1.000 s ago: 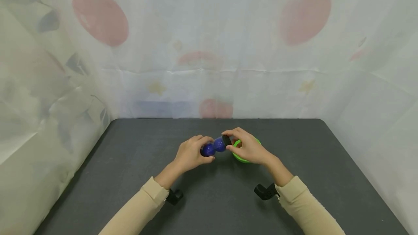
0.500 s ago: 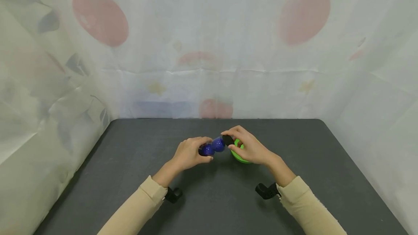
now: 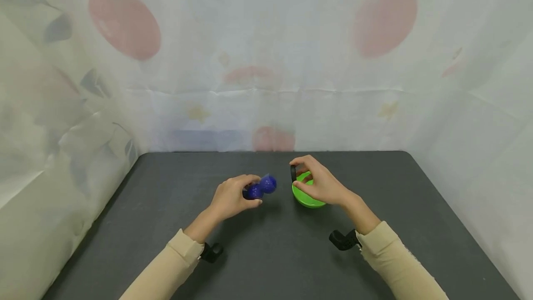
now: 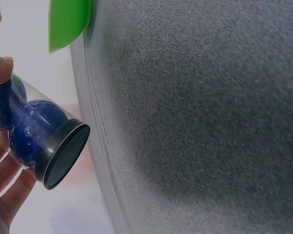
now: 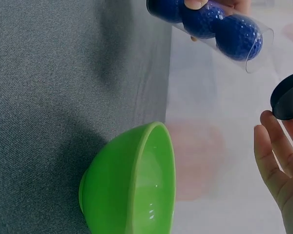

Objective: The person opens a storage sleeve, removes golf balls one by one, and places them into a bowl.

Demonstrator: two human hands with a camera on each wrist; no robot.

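My left hand (image 3: 245, 190) grips a clear plastic tube (image 3: 261, 186) that holds dark blue dimpled balls, tilted with its open end up and to the right. In the left wrist view the tube (image 4: 31, 131) shows a black cap on its lower end (image 4: 66, 156). My right hand (image 3: 300, 175) pinches a loose black cap (image 3: 293, 172) between thumb and fingers, a short gap right of the tube's open mouth (image 5: 259, 46). The cap (image 5: 287, 100) is apart from the tube. A green bowl (image 3: 307, 199) sits on the table just under my right hand.
The dark grey table (image 3: 266, 253) ends at a pale printed curtain (image 3: 266, 82) on three sides. The green bowl (image 5: 132, 185) looks empty inside. Black wrist mounts (image 3: 343, 240) sit by both sleeves.
The black cap has come off the tube's end. My right hand drew it up and to the right over the bowl, while my left hand pulled the tube a little left.
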